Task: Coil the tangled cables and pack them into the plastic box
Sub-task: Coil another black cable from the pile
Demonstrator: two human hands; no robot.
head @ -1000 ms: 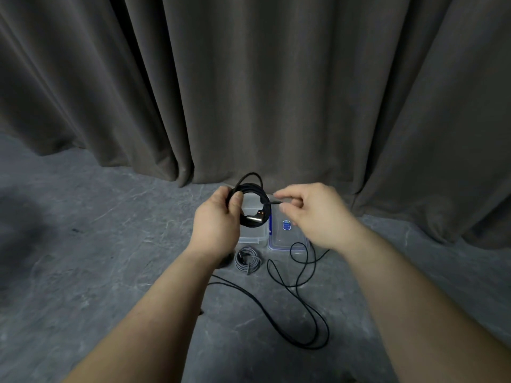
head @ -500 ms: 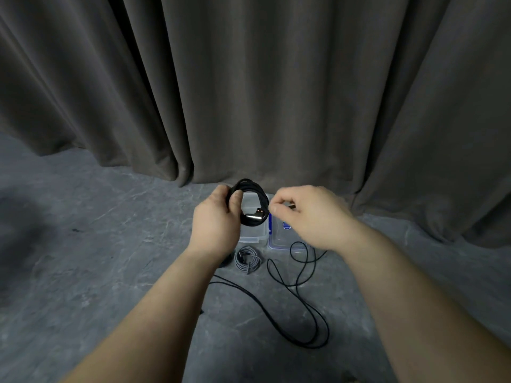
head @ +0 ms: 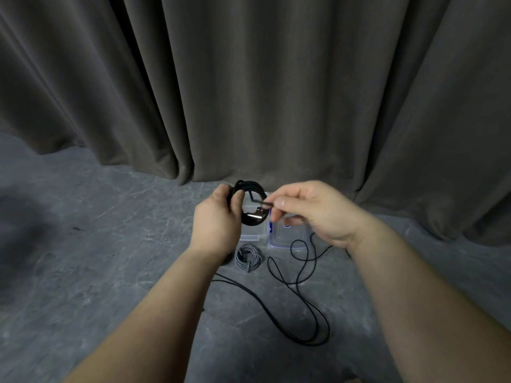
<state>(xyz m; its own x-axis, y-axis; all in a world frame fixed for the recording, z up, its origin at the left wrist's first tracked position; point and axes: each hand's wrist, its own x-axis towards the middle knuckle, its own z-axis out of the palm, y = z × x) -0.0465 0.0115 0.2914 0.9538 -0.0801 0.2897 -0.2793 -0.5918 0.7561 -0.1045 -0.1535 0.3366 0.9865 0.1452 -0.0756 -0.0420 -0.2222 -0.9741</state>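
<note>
My left hand (head: 217, 221) grips the left side of a coiled black cable (head: 250, 189), held upright above the floor. A metal plug end shows at the coil's lower right. My right hand (head: 312, 211) pinches the cable's loose end just right of the coil. Below the hands sits the clear plastic box (head: 250, 236), partly hidden, with its blue-edged lid (head: 287, 237) lying beside it on the right. A coiled grey cable (head: 248, 257) lies on the floor in front of the box. A loose black cable (head: 301, 308) sprawls in loops to the right and front.
A heavy dark grey curtain (head: 249, 92) hangs along the back and reaches the floor just behind the box. The floor (head: 83, 258) is grey stone with pale veins. The loose cable's loops run under my right forearm.
My right hand has drawn the loose end a little up and to the right, away from the coil. The left hand and coil have stayed put.
</note>
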